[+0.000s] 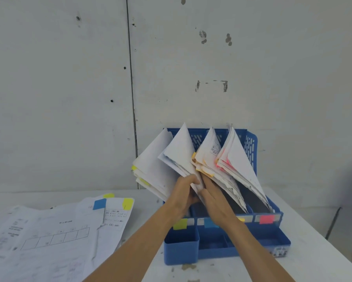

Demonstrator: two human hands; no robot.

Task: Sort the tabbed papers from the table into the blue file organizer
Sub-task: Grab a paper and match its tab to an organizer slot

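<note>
The blue file organizer (pixel 270 239) stands on the white table against the wall, with coloured labels along its front rail. Several slanted stacks of tabbed papers fill its slots: a yellow-tabbed stack (pixel 150 165) at the left, a plain white stack (pixel 181 153), an orange-tabbed stack (pixel 207 157) and a pink-tabbed stack (pixel 236 161). My left hand (pixel 184 190) grips the lower edge of the white stack. My right hand (pixel 213 197) lies flat against the same papers from the right, fingers straight. Loose tabbed papers (pixel 55 231) lie on the table at the left.
The topmost loose sheets carry a blue tab (pixel 99 204) and yellow tabs (pixel 127 203). Small open compartments (pixel 181 247) stick out of the organizer's front. A marked grey wall rises right behind it. The table's right edge (pixel 333 251) runs diagonally.
</note>
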